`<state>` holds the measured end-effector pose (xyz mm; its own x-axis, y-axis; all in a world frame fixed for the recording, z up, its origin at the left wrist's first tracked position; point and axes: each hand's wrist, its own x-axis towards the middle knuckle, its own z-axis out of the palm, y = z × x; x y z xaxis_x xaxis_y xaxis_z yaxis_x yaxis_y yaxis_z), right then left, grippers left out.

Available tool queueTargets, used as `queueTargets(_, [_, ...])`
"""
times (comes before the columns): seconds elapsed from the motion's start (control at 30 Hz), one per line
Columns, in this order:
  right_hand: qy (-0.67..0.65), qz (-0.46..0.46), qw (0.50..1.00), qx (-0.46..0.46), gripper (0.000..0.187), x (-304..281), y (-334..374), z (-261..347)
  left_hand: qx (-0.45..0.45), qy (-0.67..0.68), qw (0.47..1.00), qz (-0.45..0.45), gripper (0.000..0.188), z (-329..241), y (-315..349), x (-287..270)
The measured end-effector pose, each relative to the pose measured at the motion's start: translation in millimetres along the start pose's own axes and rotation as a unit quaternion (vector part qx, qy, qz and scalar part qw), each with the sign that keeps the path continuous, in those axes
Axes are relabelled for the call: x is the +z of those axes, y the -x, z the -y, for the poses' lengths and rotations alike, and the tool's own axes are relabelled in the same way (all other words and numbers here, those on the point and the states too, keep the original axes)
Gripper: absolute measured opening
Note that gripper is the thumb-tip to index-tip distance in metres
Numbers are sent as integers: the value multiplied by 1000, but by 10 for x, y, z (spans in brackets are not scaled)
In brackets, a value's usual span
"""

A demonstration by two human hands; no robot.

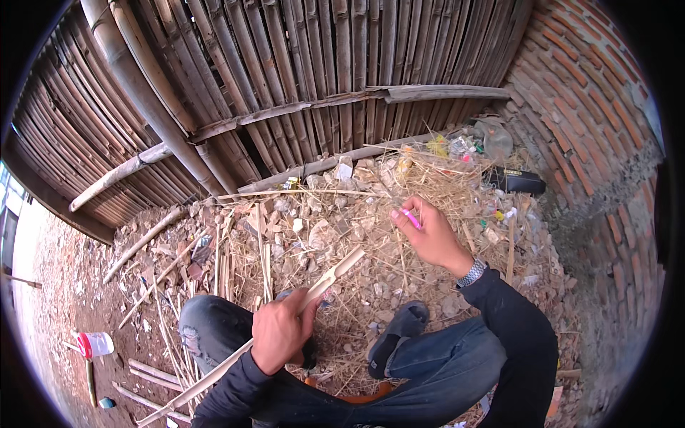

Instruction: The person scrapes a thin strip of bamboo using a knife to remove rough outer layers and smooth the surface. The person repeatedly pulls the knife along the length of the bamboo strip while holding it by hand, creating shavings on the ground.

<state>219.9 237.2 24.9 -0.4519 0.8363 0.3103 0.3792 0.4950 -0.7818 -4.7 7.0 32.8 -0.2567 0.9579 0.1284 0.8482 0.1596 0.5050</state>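
An outdoor corner between two walls. From 10 o'clock round to 1 o'clock stands a wall of upright, weathered bamboo (314, 64), crossed below 12 o'clock by a wooden rail (449, 93). A thick pole (143, 93) slants across it at 10 o'clock. At 2 o'clock rises a wall of reddish bricks (571, 93), with rough grey mortar (592, 192) at 3 o'clock. Broken stone (325, 234) and dry straw cover the middle ground; brown dirt (68, 299) lies at 8 o'clock. Bright daylight enters at 9 o'clock.

Beyond the split bamboo (319, 287) in your left hand (280, 334) stands a bamboo wall (399, 50); to its right, a brick wall (589, 128); left, a bucket (101, 344).
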Motion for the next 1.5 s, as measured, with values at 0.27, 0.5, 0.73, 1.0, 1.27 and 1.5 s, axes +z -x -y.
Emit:
queueTargets(0.27, [-20,149,989,0,43,189,202,272,-17,4,999,-49,21,-27,-56,0])
queueTargets(0.5, [53,224,973,26,52,392,404,496,-7,13,997,-72,19,-4,-64,30])
queueTargets(0.73, [86,270,959,-4,60,450,438,639,-4,10,999,-53,17,27,-42,45])
queueTargets(1.0, [263,87,960,32,69,-14,17,-221,-30,70,994,-73,19,-41,27,-196])
queueTargets(1.27, [83,150,984,-39,60,142,302,513,-20,61,994,-91,17,7,-50,-160])
queueTargets(1.5, [216,141,964,-70,59,297,252,476,-9,24,996,-86,16,41,-29,-129])
